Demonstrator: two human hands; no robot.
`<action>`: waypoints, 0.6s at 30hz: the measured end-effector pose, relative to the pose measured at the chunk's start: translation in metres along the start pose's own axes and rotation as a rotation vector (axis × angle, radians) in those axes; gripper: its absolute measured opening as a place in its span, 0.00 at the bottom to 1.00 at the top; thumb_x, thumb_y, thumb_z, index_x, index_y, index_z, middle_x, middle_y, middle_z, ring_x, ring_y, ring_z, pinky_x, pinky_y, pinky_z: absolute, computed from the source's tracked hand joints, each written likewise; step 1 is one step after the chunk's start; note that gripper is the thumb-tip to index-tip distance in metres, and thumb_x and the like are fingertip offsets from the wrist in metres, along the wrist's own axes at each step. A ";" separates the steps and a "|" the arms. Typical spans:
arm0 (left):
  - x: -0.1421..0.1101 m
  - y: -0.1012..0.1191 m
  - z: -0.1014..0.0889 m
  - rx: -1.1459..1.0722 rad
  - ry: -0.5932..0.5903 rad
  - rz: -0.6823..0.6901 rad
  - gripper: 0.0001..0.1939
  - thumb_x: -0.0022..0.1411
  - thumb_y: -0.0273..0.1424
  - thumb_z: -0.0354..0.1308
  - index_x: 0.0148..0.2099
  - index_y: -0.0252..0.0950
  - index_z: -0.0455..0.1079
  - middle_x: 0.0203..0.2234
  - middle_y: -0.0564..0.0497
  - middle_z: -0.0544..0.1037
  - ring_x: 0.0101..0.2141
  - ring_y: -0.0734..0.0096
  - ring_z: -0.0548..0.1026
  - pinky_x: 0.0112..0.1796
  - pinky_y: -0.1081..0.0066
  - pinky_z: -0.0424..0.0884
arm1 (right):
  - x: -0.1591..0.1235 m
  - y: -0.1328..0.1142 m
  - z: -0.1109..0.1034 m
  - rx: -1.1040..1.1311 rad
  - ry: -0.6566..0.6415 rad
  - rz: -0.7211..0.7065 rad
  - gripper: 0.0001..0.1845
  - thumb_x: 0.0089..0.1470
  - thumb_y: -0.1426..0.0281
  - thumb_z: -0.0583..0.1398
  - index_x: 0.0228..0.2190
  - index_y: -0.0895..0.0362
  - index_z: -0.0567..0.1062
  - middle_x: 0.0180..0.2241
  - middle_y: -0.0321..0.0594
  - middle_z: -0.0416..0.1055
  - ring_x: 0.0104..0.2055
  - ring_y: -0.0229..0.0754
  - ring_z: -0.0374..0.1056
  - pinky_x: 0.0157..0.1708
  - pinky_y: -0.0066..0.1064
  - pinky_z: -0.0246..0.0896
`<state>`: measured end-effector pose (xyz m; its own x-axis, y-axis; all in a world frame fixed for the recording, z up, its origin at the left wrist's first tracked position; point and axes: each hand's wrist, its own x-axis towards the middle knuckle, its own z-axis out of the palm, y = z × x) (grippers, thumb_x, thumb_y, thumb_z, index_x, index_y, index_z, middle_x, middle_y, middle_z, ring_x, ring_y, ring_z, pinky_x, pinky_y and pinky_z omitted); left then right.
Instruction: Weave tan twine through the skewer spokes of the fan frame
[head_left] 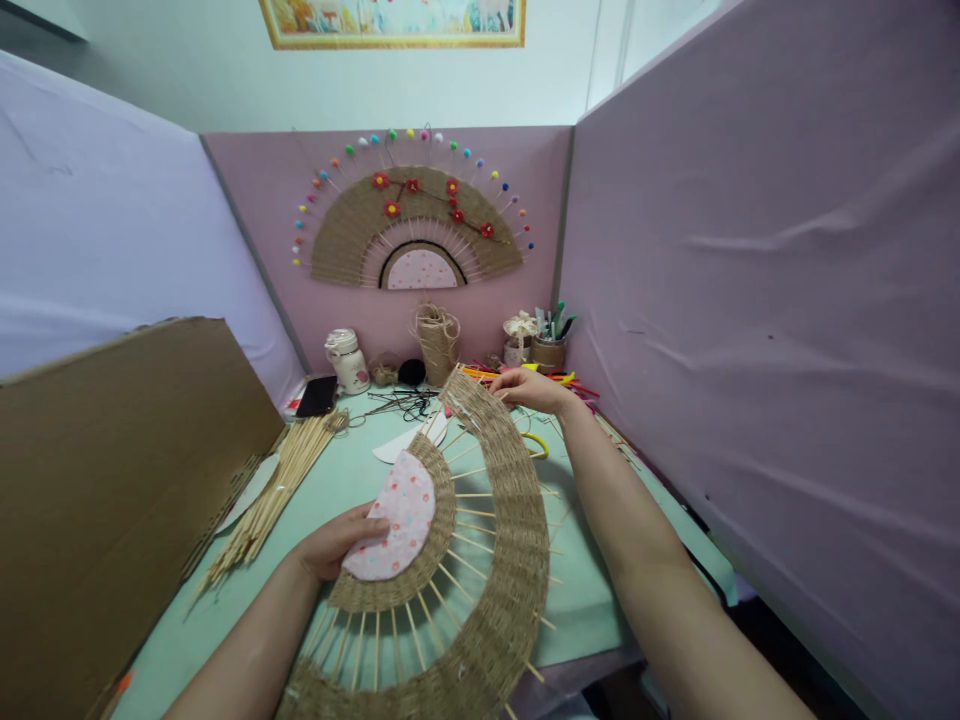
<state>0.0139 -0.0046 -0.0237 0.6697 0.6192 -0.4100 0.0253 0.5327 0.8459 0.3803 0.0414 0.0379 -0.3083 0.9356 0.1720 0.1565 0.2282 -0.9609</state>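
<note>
A large woven straw fan [517,530] with thin bamboo sticks through it is tilted over the table, its curved outer edge facing right. My left hand [341,540] grips its inner part, the thumb lying on the half-round pink patterned fabric [405,510]. At the fan's upper end, my right hand [525,387] is closed, its fingertips pinching at the outer edge of the woven band. Exactly what lies between those fingertips is partly hidden. Stick ends poke out past the right rim. Behind the fan, a white half-round piece [394,447] lies on the table.
A finished-looking fan with pom-poms [345,225] hangs on the back panel. Bamboo sticks [281,480] and a cardboard sheet [112,500] are at left. Along the back stand a white bottle [346,362], a twine roll [436,345] and a pen holder [550,353]. Yellow-handled scissors [536,445] lie right.
</note>
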 end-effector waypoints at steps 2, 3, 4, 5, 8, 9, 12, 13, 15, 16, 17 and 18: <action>0.000 0.000 0.001 0.003 0.002 0.000 0.21 0.40 0.31 0.70 0.39 0.29 0.74 0.29 0.42 0.80 0.25 0.65 0.77 0.27 0.72 0.71 | 0.001 -0.004 0.002 -0.040 0.045 -0.001 0.14 0.41 0.61 0.64 0.26 0.61 0.73 0.20 0.31 0.64 0.19 0.28 0.55 0.20 0.21 0.51; -0.001 0.000 0.001 0.003 0.003 -0.001 0.21 0.40 0.31 0.70 0.39 0.29 0.74 0.29 0.42 0.80 0.25 0.65 0.77 0.27 0.72 0.71 | 0.002 -0.007 0.004 -0.051 0.070 -0.002 0.15 0.42 0.61 0.63 0.26 0.61 0.72 0.20 0.31 0.63 0.19 0.27 0.54 0.19 0.21 0.50; -0.001 0.000 0.001 0.002 0.003 0.000 0.21 0.40 0.31 0.70 0.39 0.29 0.74 0.29 0.42 0.80 0.26 0.65 0.77 0.28 0.72 0.71 | 0.002 -0.009 0.005 -0.072 0.098 -0.004 0.15 0.43 0.60 0.63 0.25 0.60 0.71 0.20 0.31 0.63 0.19 0.27 0.54 0.19 0.21 0.49; -0.001 0.000 0.001 0.000 0.003 0.001 0.21 0.40 0.30 0.70 0.39 0.29 0.74 0.29 0.42 0.81 0.26 0.65 0.77 0.28 0.71 0.72 | 0.002 -0.012 0.007 -0.094 0.123 -0.009 0.15 0.43 0.60 0.63 0.25 0.60 0.71 0.20 0.31 0.63 0.18 0.28 0.53 0.18 0.21 0.48; -0.001 0.000 0.000 -0.005 0.003 0.000 0.20 0.41 0.30 0.70 0.39 0.29 0.74 0.29 0.42 0.80 0.26 0.65 0.78 0.27 0.72 0.71 | 0.001 -0.020 0.010 -0.146 0.190 -0.038 0.16 0.42 0.58 0.62 0.24 0.60 0.70 0.20 0.32 0.63 0.19 0.28 0.54 0.18 0.22 0.49; -0.001 0.000 0.000 -0.007 0.006 -0.001 0.20 0.41 0.29 0.70 0.39 0.29 0.74 0.29 0.42 0.80 0.26 0.65 0.78 0.27 0.73 0.71 | 0.000 -0.022 0.011 -0.159 0.213 -0.052 0.17 0.42 0.58 0.62 0.23 0.60 0.69 0.20 0.32 0.63 0.19 0.29 0.55 0.18 0.22 0.49; -0.001 0.000 0.000 -0.005 0.009 0.003 0.20 0.41 0.29 0.70 0.40 0.29 0.74 0.30 0.42 0.80 0.26 0.64 0.78 0.28 0.72 0.71 | -0.001 -0.026 0.013 -0.203 0.258 -0.094 0.17 0.42 0.58 0.62 0.21 0.60 0.68 0.19 0.32 0.62 0.21 0.30 0.56 0.20 0.22 0.50; 0.000 0.000 0.000 -0.002 0.008 0.004 0.21 0.42 0.29 0.69 0.40 0.29 0.74 0.30 0.41 0.80 0.27 0.64 0.78 0.29 0.71 0.71 | -0.001 -0.027 0.013 -0.219 0.265 -0.107 0.17 0.42 0.58 0.62 0.21 0.60 0.68 0.19 0.31 0.61 0.21 0.30 0.56 0.20 0.22 0.50; 0.000 0.000 -0.001 0.004 0.001 0.001 0.22 0.42 0.30 0.69 0.41 0.29 0.73 0.32 0.41 0.80 0.28 0.64 0.78 0.30 0.70 0.72 | -0.001 -0.028 0.014 -0.252 0.276 -0.131 0.17 0.42 0.58 0.62 0.21 0.60 0.68 0.18 0.31 0.60 0.21 0.30 0.55 0.20 0.22 0.49; 0.000 0.000 -0.001 0.005 -0.003 -0.002 0.22 0.42 0.30 0.69 0.42 0.29 0.73 0.32 0.41 0.80 0.28 0.63 0.78 0.31 0.69 0.72 | 0.000 -0.029 0.014 -0.266 0.281 -0.142 0.17 0.42 0.58 0.62 0.20 0.60 0.68 0.18 0.31 0.60 0.21 0.30 0.54 0.20 0.22 0.48; 0.000 0.000 -0.001 0.006 -0.008 -0.004 0.22 0.42 0.30 0.69 0.42 0.29 0.73 0.32 0.41 0.81 0.29 0.63 0.78 0.31 0.69 0.72 | 0.000 -0.029 0.014 -0.279 0.285 -0.153 0.18 0.42 0.58 0.62 0.20 0.60 0.68 0.18 0.30 0.59 0.21 0.30 0.54 0.20 0.22 0.48; 0.001 0.000 -0.001 0.007 -0.013 -0.004 0.22 0.42 0.30 0.69 0.42 0.29 0.73 0.33 0.41 0.81 0.29 0.63 0.78 0.32 0.69 0.72 | 0.000 -0.029 0.014 -0.290 0.288 -0.165 0.18 0.42 0.57 0.62 0.20 0.60 0.68 0.18 0.30 0.59 0.21 0.30 0.53 0.20 0.22 0.47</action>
<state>0.0132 -0.0034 -0.0244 0.6792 0.6093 -0.4091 0.0330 0.5315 0.8464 0.3623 0.0310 0.0627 -0.0834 0.9080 0.4105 0.3966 0.4082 -0.8222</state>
